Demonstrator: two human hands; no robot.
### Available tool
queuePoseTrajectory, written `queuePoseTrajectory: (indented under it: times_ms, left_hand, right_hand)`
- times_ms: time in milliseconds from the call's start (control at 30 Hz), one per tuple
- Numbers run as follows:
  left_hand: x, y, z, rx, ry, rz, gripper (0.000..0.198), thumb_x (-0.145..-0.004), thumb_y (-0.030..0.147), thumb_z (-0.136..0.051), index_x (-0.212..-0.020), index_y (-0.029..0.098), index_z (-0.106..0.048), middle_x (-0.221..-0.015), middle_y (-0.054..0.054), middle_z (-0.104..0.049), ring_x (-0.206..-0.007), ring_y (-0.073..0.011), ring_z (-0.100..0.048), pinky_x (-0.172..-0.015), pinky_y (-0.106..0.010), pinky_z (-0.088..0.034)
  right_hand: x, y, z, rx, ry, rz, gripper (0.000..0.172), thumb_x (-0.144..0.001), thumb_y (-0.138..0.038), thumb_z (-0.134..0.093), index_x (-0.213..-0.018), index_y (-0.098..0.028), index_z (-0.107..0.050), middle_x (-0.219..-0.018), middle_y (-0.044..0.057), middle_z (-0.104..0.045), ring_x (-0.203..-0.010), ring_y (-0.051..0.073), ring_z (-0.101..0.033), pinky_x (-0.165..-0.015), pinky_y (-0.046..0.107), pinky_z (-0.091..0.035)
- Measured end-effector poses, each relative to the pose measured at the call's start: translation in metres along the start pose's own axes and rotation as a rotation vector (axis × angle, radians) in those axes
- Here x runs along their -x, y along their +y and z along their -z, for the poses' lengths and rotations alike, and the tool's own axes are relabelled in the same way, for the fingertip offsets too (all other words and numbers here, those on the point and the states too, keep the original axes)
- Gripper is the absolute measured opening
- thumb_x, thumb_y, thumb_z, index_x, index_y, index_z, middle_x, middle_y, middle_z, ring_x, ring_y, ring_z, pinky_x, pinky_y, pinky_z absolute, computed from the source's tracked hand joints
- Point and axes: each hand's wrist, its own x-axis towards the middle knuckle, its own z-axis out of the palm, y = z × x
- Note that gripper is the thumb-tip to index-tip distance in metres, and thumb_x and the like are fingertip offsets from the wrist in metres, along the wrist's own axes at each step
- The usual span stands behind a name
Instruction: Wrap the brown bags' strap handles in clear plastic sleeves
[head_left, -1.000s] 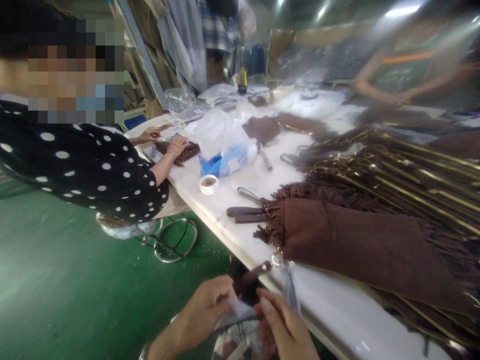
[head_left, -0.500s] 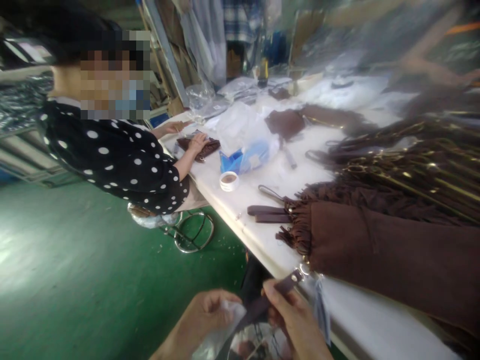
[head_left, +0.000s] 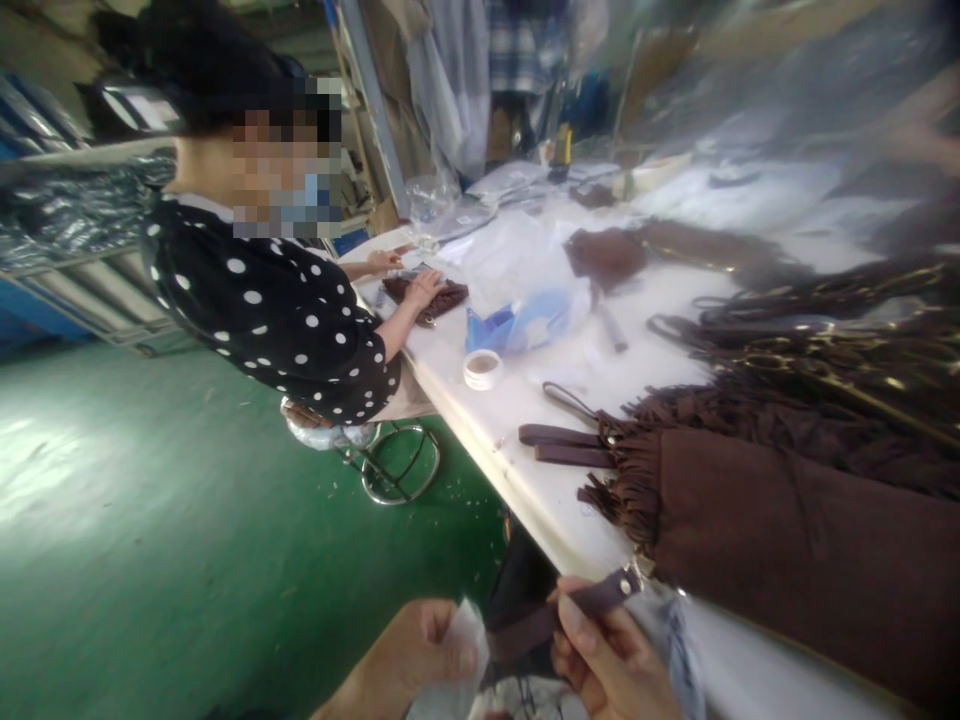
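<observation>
At the near edge of the view, the left hand [head_left: 420,655] has its fingers [head_left: 442,640] closed on a pale piece of plastic wrap [head_left: 469,635], pinched against the thumb. Just to the right of it, the right hand [head_left: 611,665] grips a brown strap [head_left: 559,615], with the thumb pressed on top and the other fingers curled beneath. The strap runs up and to the right to a metal ring [head_left: 636,575], which joins it to a brown fringed bag [head_left: 795,560] lying at the near edge of the white surface [head_left: 525,490]. Both hands are off the edge of the surface, above the green floor [head_left: 187,520]. Just left of the bag's fringe lie two loose straps [head_left: 562,447], and farther off are a small roll of tape [head_left: 482,368] and a blue packet [head_left: 517,325] under clear film. Bags with gold chains [head_left: 825,350] are heaped at the far right. At the far left, a person in a polka-dot top [head_left: 277,310] sits on a stool [head_left: 390,460], one hand resting on a small brown piece [head_left: 439,297].
</observation>
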Motion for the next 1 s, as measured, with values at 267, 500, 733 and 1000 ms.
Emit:
queuePoseTrajectory:
  times_ms: [267, 500, 733, 1000]
  left_hand:
    - [-0.001, -0.009, 0.007, -0.05, 0.097, -0.049, 0.056, -0.053, 0.054, -0.089, -0.076, 0.011, -0.061, -0.068, -0.005, -0.062, -0.057, -0.0131, -0.05, -0.051, -0.023, -0.033]
    - [0.013, 0.006, -0.005, -0.111, 0.224, -0.091, 0.044, -0.063, 0.042, -0.086, -0.073, 0.014, -0.053, -0.063, 0.002, -0.057, -0.054, -0.0089, -0.043, -0.05, -0.02, -0.029]
    - [0.018, 0.004, -0.001, -0.156, 0.244, -0.114, 0.04, -0.059, 0.034, -0.087, -0.069, 0.013, -0.055, -0.059, 0.004, -0.053, -0.053, -0.008, -0.039, -0.048, -0.02, -0.026]
    - [0.013, -0.007, -0.002, -0.222, 0.245, -0.182, 0.039, -0.062, 0.036, -0.086, -0.07, 0.013, -0.056, -0.061, 0.003, -0.053, -0.058, -0.0096, -0.04, -0.051, -0.021, -0.026]
  right_hand:
    - [0.005, 0.018, -0.02, 0.048, -0.107, -0.125, 0.054, -0.055, -0.046, -0.09, -0.095, -0.019, -0.065, -0.053, -0.007, -0.057, -0.039, 0.005, -0.046, -0.039, 0.016, -0.039]
    - [0.011, 0.032, -0.025, 0.045, -0.174, -0.384, 0.06, -0.058, -0.049, -0.088, -0.101, -0.023, -0.057, -0.056, -0.008, -0.056, -0.039, 0.007, -0.051, -0.039, 0.018, -0.04]
    - [0.009, 0.016, -0.032, 0.185, -0.046, -0.034, 0.044, -0.059, -0.045, -0.089, -0.083, -0.017, -0.066, -0.054, -0.005, -0.058, -0.045, 0.005, -0.05, -0.044, 0.015, -0.04]
    - [0.01, 0.014, -0.042, 0.296, 0.021, 0.028, 0.049, -0.058, -0.052, -0.086, -0.083, -0.015, -0.066, -0.048, -0.005, -0.056, -0.045, 0.007, -0.049, -0.043, 0.016, -0.037]
